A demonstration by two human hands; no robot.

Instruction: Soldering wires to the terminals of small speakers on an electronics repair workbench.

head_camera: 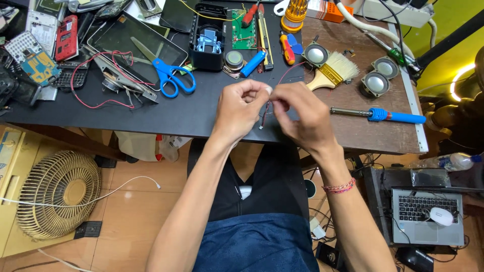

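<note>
At the desk's near edge, head view: left hand (241, 108) and right hand (301, 115) pinched together on thin red wires (266, 112), raised off the top for close fingerwork. Blue scissors (169, 74) at ten o'clock, paintbrush (333, 71) at one, soldering iron (379, 115) at three, within reach.

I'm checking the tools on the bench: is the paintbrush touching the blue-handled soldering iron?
Apart. The head view shows the paintbrush lying higher up the table, with a strip of bare brown tabletop plainly visible between it and the soldering iron.
</note>
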